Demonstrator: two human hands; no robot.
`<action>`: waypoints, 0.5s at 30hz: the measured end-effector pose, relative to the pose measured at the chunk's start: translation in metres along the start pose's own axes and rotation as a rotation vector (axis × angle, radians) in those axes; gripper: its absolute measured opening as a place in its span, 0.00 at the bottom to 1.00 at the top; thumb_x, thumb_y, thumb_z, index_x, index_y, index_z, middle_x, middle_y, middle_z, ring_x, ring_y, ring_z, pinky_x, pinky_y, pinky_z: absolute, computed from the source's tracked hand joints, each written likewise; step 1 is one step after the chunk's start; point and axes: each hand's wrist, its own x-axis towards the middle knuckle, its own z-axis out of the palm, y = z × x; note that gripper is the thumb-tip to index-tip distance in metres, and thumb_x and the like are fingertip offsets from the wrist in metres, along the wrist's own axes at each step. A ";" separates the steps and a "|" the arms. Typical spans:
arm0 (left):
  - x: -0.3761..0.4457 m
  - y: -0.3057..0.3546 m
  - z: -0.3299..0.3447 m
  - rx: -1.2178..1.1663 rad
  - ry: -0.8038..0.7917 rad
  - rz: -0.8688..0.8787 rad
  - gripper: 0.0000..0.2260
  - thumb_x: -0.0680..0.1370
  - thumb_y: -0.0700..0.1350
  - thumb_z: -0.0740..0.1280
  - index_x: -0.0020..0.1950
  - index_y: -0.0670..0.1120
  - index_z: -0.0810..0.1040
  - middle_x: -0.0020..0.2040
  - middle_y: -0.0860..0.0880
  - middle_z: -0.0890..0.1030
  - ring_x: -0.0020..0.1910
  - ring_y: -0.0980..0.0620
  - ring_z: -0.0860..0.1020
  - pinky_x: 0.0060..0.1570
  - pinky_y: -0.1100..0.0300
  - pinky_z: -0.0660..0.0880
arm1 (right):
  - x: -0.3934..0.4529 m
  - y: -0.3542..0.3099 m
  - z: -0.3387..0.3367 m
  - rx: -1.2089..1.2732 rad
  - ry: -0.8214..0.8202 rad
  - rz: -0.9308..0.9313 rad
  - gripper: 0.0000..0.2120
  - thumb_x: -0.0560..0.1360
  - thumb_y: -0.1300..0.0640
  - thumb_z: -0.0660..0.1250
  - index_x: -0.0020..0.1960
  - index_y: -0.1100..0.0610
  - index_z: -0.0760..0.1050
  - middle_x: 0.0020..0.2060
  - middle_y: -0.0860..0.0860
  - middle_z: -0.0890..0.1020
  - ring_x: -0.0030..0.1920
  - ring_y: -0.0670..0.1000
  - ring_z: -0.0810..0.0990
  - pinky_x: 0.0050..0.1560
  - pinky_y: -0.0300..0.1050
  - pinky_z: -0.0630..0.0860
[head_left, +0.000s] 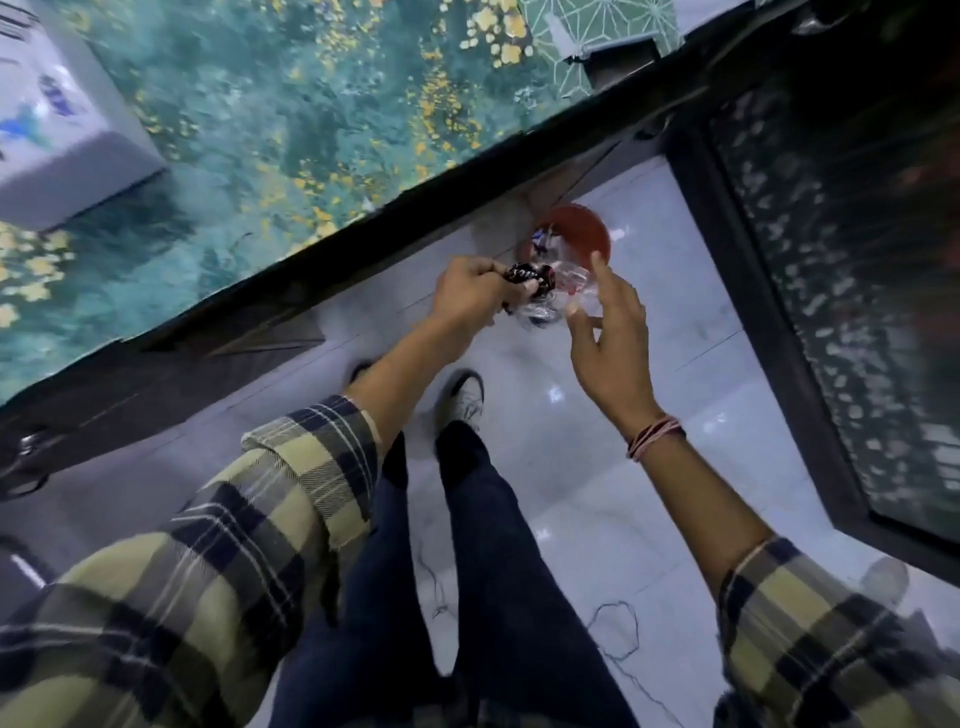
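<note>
My left hand (470, 296) grips a crumpled clear plastic bottle with a black and red label (535, 291), held over the floor. My right hand (608, 322) hovers just right of the bottle with fingers spread and straight, holding nothing; whether the fingertips touch the plastic is unclear. Directly beyond the bottle, on the white floor by the bed's corner, stands a small red bin (582, 234) with some litter inside.
A bed with a teal and yellow floral cover (291, 114) fills the upper left, its dark frame (260, 312) running diagonally. A dark patterned panel (841, 260) stands at the right. My legs and a shoe (462, 400) are on the glossy white tiles (597, 519). A white box (52, 130) lies on the bed.
</note>
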 end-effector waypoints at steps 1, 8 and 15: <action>0.010 -0.003 0.006 -0.025 -0.006 -0.021 0.14 0.71 0.41 0.78 0.30 0.48 0.76 0.31 0.46 0.79 0.29 0.52 0.72 0.29 0.61 0.66 | 0.001 0.000 0.001 0.047 0.064 0.019 0.23 0.84 0.56 0.62 0.78 0.57 0.66 0.71 0.57 0.73 0.69 0.56 0.73 0.66 0.50 0.76; 0.069 -0.031 0.045 -0.170 0.011 -0.187 0.09 0.72 0.39 0.77 0.39 0.41 0.78 0.30 0.48 0.75 0.26 0.54 0.68 0.22 0.67 0.63 | 0.038 0.047 0.025 0.364 -0.205 0.297 0.21 0.81 0.41 0.64 0.68 0.52 0.79 0.63 0.49 0.84 0.64 0.49 0.81 0.68 0.54 0.77; 0.129 -0.062 0.062 -0.136 -0.139 -0.255 0.18 0.72 0.49 0.78 0.58 0.41 0.85 0.47 0.48 0.85 0.43 0.53 0.78 0.38 0.60 0.72 | 0.081 0.110 0.064 0.505 -0.087 0.405 0.11 0.81 0.65 0.67 0.60 0.65 0.82 0.52 0.58 0.87 0.50 0.52 0.86 0.47 0.44 0.83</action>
